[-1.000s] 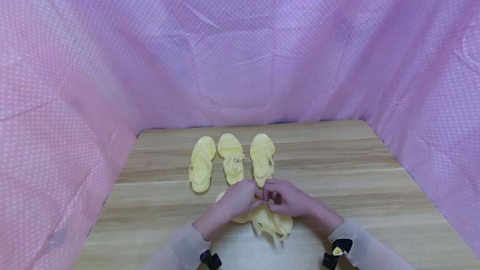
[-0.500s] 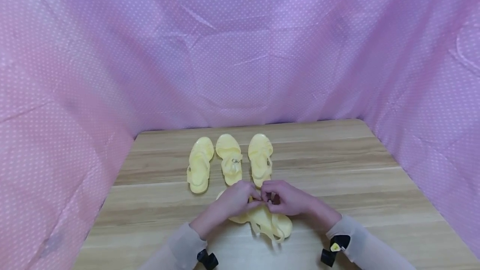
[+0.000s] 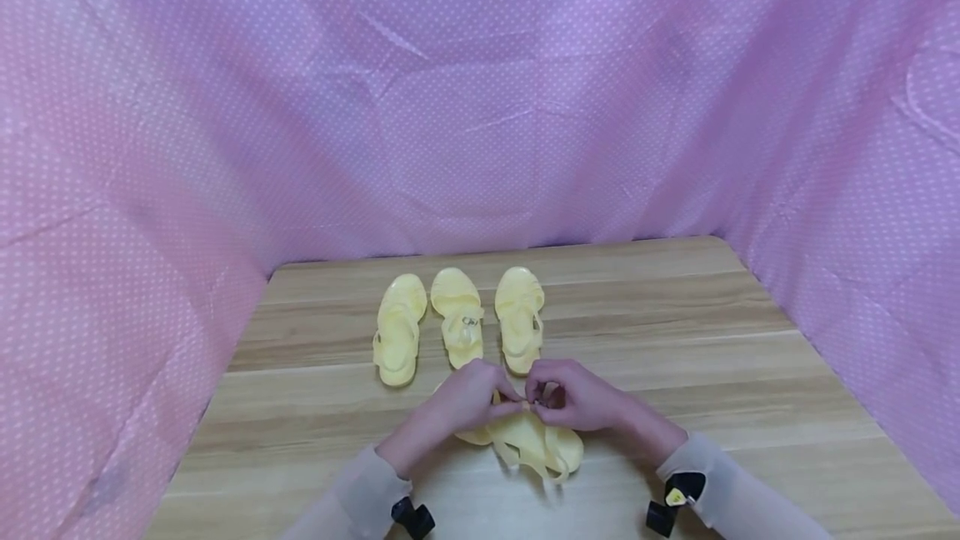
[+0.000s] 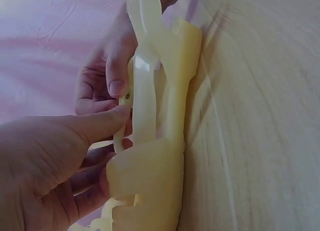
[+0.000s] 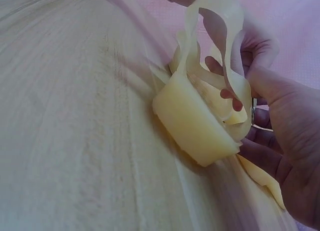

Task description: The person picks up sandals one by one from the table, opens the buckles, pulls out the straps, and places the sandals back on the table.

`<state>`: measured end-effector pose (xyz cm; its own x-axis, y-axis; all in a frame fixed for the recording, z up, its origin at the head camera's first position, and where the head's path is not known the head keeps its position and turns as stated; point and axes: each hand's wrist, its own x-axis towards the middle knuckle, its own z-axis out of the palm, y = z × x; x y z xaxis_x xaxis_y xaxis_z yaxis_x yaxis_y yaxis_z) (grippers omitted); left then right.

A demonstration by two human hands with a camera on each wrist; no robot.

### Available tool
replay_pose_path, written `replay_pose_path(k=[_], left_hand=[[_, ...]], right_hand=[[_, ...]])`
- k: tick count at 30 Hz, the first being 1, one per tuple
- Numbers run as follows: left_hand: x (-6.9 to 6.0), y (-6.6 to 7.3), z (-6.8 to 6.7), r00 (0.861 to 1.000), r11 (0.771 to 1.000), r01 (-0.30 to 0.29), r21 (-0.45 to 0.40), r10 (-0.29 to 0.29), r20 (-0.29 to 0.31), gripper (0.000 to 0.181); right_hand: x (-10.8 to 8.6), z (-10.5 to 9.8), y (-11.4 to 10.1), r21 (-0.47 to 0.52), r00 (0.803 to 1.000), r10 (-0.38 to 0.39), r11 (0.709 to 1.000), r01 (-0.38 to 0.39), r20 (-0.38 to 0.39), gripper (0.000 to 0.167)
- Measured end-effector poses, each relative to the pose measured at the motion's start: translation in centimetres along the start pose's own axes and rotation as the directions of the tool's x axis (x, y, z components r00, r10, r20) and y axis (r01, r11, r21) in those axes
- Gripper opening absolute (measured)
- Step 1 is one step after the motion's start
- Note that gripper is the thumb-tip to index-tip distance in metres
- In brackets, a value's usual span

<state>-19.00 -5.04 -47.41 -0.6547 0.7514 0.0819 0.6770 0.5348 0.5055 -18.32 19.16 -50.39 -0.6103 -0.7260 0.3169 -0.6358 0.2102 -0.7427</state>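
Observation:
A pale yellow sandal (image 3: 536, 444) lies on the table in front of the person, partly covered by both hands. My left hand (image 3: 471, 397) is over its toe end, thumb and fingers pinching the sandal's thin strap (image 4: 120, 140). Close against it, my right hand (image 3: 576, 397) pinches the strap near a small metal buckle (image 5: 253, 111). In the right wrist view the heel (image 5: 195, 121) faces the camera, and a looped strap (image 5: 230, 21) rises above it. Fingers hide part of the buckle and the strap's end.
Beyond the hands, three more yellow sandals stand in a row: a left one (image 3: 397, 332), a middle one (image 3: 459, 315) and a right one (image 3: 519, 315), close to my fingers. The wooden table (image 3: 675, 315) is bordered by pink dotted cloth (image 3: 480, 107).
Both hands stay at the same sandal, their fingertips shifting only slightly at the strap. The three sandals in the row have not been moved; the head view has shifted a little.

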Motion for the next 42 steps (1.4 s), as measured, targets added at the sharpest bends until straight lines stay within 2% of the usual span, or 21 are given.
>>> replay_pose_path(k=[4, 10, 17, 25, 35, 42], left_hand=[[0.4, 0.3, -0.1, 1.0, 1.0, 0.001, 0.028, -0.002, 0.021, 0.011], [1.7, 0.8, 0.1, 0.994, 0.996, -0.09, 0.025, 0.088, 0.057, 0.012], [1.3, 0.3, -0.1, 0.995, 0.999, -0.04, 0.022, 0.037, 0.097, 0.007], [0.7, -0.1, 0.0, 0.997, 0.997, -0.036, -0.062, 0.04, 0.06, 0.011], [0.3, -0.2, -0.1, 0.999, 0.998, 0.0, -0.056, 0.002, 0.046, 0.014], [0.1, -0.7, 0.3, 1.0, 0.999, -0.005, -0.044, 0.006, 0.028, 0.011]], right_hand=[[-0.2, 0.0, 0.2, -0.001, 1.0, 0.005, 1.0, -0.005, -0.008, 0.027], [-0.7, 0.3, 0.6, -0.017, 0.997, -0.034, 0.999, 0.033, -0.068, 0.03], [-0.4, 0.2, 0.4, -0.01, 0.999, -0.018, 1.0, 0.017, -0.028, 0.026], [-0.3, -0.1, -0.2, 0.003, 1.0, 0.008, 1.0, -0.007, -0.02, 0.025], [-0.3, -0.1, -0.4, -0.006, 0.999, -0.008, 1.0, 0.007, -0.032, 0.021], [-0.4, 0.0, -0.1, -0.003, 1.0, -0.001, 1.0, 0.001, -0.028, 0.023]])
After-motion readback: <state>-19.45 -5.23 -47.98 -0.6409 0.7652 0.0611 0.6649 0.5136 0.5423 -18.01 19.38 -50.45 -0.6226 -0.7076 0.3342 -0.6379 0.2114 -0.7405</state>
